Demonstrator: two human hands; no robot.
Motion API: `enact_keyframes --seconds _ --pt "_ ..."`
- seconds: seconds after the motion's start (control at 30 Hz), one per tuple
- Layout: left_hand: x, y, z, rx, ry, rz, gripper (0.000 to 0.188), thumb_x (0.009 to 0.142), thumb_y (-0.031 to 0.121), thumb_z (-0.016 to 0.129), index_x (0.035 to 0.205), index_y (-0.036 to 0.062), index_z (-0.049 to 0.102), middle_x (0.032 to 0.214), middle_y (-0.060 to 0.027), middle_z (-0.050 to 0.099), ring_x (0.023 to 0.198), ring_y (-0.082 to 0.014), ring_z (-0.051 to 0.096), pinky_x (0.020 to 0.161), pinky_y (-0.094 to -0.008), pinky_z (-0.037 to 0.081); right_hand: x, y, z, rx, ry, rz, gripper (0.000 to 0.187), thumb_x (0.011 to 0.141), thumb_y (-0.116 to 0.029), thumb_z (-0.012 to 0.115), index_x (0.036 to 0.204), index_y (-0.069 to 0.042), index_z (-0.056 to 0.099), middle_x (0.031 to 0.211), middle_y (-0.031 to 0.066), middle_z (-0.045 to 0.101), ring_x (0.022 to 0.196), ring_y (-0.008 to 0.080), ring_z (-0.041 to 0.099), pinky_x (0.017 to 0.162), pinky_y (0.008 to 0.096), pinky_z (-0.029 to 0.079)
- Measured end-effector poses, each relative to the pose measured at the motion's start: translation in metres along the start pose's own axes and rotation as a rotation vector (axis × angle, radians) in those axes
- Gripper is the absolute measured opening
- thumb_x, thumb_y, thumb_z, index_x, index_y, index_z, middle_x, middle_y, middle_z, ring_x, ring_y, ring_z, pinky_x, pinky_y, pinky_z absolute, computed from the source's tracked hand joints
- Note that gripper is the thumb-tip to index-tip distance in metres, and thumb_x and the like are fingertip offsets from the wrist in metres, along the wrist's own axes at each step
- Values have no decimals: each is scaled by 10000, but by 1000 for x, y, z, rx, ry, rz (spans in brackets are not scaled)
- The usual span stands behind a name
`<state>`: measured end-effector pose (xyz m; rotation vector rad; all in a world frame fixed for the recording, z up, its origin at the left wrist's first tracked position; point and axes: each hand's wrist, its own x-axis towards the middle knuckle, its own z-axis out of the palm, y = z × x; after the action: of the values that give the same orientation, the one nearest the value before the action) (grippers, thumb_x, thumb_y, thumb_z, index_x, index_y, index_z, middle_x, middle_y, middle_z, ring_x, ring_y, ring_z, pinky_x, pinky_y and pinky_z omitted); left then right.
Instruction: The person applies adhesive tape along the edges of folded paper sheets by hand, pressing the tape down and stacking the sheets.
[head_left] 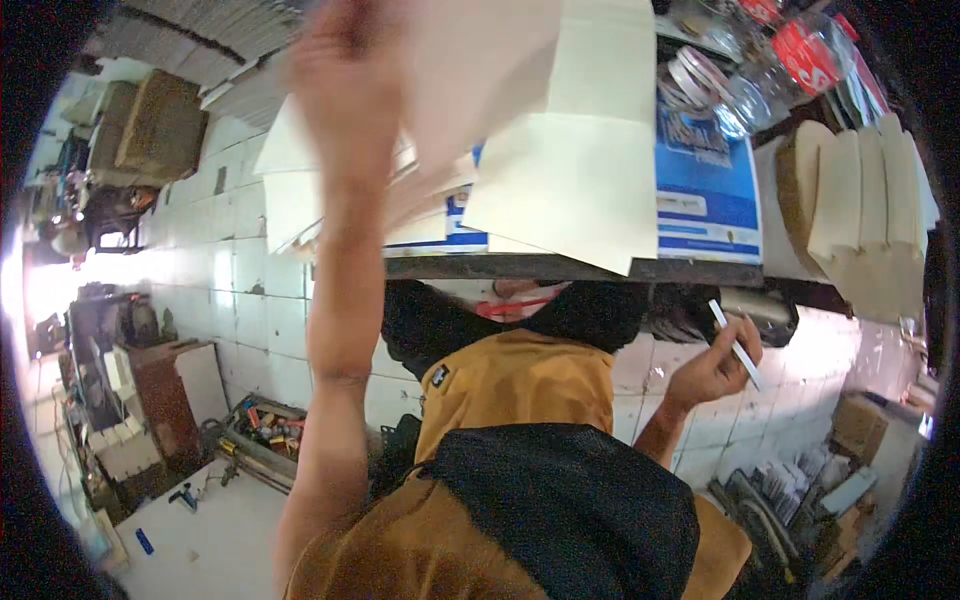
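My left hand point(345, 70), smeared by motion, reaches up to the top edge of the view. A blurred cream sheet of paper point(480, 70) moves with it, raised above the table and apparently gripped, though the fingertips are hidden. Under and beside it lie more loose cream sheets point(570, 180), some folded or overlapping, one hanging slightly past the table's near edge. Low at the right, beside my body and below the table top, my right hand point(715, 368) is closed around a thin white flat stick point(735, 345), which points up and to the left.
A blue printed sheet point(705, 200) covers part of the table. Clear plastic bottles point(790, 70) with red labels and a roll of tape point(695, 80) lie at the far right, near a stack of folded paper point(865, 190). At lower left stands a tray of small tools point(265, 425).
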<state>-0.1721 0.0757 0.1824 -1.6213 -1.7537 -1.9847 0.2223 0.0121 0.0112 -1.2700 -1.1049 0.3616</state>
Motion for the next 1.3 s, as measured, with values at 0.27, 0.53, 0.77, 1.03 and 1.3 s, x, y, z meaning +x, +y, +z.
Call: enact_keyframes --seconds 0.27,0.53,0.77,1.03,1.3 --pt "-63 -7 -74 523 17 146 206 953 73 684 1144 33 749 1194 -99 735 1126 -226 682 1029 -350 503 -7 -21 44 26 -204 -32 113 991 -36 664 1051 45 715 1128 141 685 1072 229 647 859 333 565" --pt "-161 -20 -53 515 -255 -36 495 913 0 624 1404 44 578 1296 -154 691 1235 -347 624 1090 -441 462 -43 -51 133 161 -645 142 556 893 -42 747 1409 9 548 975 108 715 911 257 683 989 394 466" --pt "-237 -18 -25 519 -440 -294 772 881 39 624 1557 -81 272 1517 -311 431 1401 -482 415 1188 -548 305 -80 -72 173 90 -734 -258 688 882 -63 744 1507 -16 460 852 34 727 856 209 684 936 383 437" --pt "-257 0 -29 379 -416 -331 844 855 5 631 1570 -79 191 1496 -206 539 1394 -456 437 1213 -611 216 -87 -70 169 -59 -890 -298 652 931 -117 707 1515 1 443 899 56 722 955 203 679 985 395 422" --pt "-259 -9 -35 392 -404 -273 810 854 4 643 1551 -77 239 1520 -200 508 1395 -451 436 1206 -612 239 -90 -63 161 -130 -912 -353 639 929 -93 684 1520 -36 447 918 40 697 914 202 669 989 425 397"
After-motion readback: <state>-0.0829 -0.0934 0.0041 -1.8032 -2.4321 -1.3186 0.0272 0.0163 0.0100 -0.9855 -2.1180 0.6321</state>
